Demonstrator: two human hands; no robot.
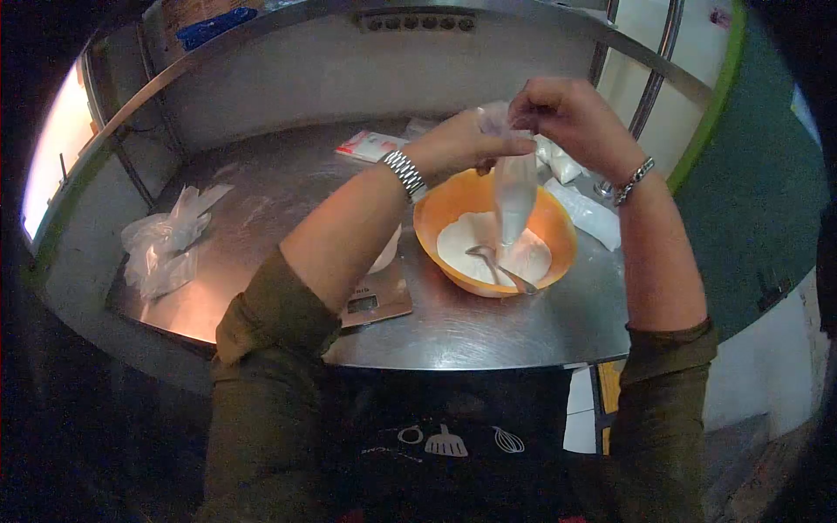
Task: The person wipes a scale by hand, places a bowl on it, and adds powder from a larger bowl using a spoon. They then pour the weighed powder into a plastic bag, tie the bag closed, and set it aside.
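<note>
Above an orange bowl (425, 228), my left hand (466, 142) is closed round the upper part of a clear plastic bag (515, 187). My right hand (562, 112) pinches the top of the same bag, its fingertips partly hidden. White powder shows in the bag's lower end, which hangs down into the bowl. More white powder (459, 241) fills the bottom of the bowl. A metal spoon (514, 277) rests in the powder, its handle leaning toward the near rim.
A kitchen scale (384, 302) with a display stands left of the bowl, partly behind my left arm. Crumpled plastic bags (166, 244) lie at the left on the metal table (261, 253). Behind are a red-and-white packet (370, 146) and, right of the bowl, filled white bags (586, 215).
</note>
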